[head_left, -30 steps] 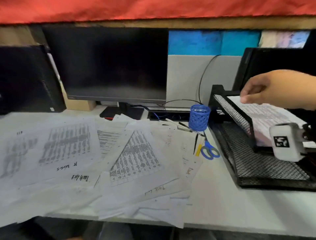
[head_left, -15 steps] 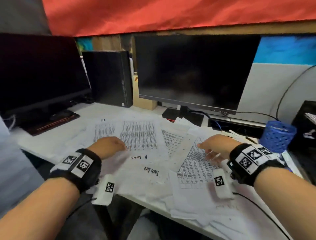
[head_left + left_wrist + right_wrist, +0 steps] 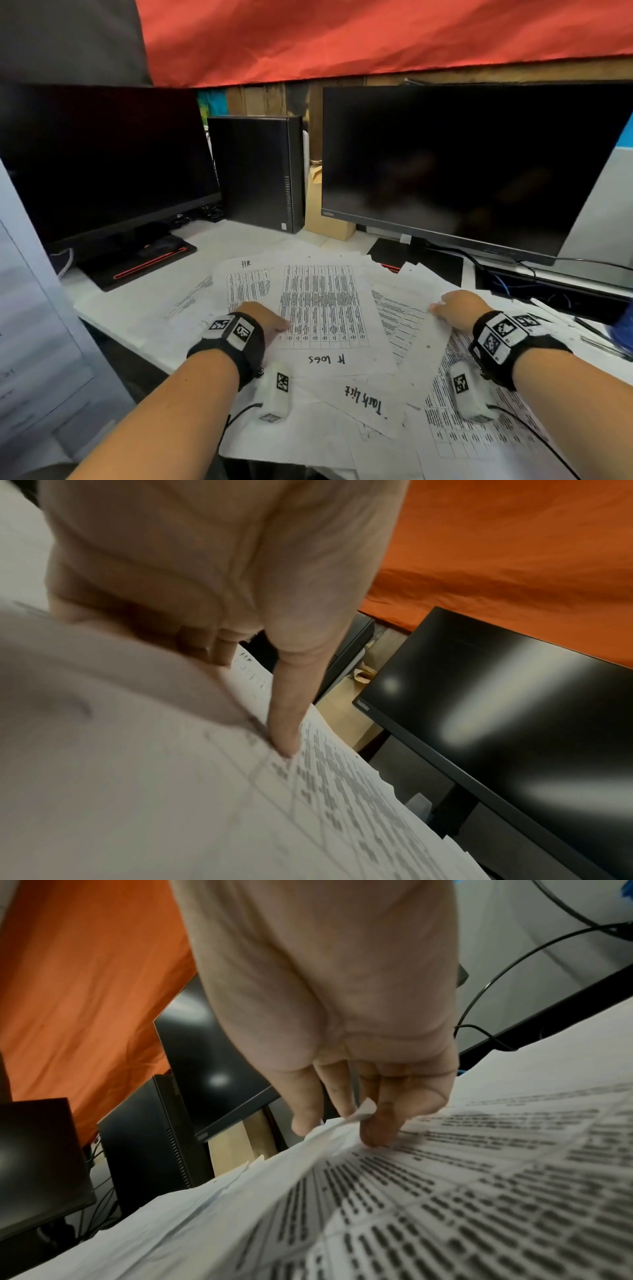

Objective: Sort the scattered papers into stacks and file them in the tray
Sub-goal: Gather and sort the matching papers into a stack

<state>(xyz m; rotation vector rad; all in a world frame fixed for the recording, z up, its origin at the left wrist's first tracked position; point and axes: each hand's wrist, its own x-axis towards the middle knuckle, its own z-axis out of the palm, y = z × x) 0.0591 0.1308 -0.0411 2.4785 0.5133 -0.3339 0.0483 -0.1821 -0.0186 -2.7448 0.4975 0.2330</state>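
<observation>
Papers [image 3: 322,305] fan between the hands — left hand [image 3: 263,320] presses flat, right hand [image 3: 454,308] pinches a sheet corner.

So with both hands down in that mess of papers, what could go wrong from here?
1. The right hand pinches only a thin paper corner; a quick pull might tear or crease it.
2. The sheets overlap loosely, so lifting the one under the left hand may drag neighbours along and mix the stacks.
3. Some papers hang over the desk's near edge and could slide off.
</observation>
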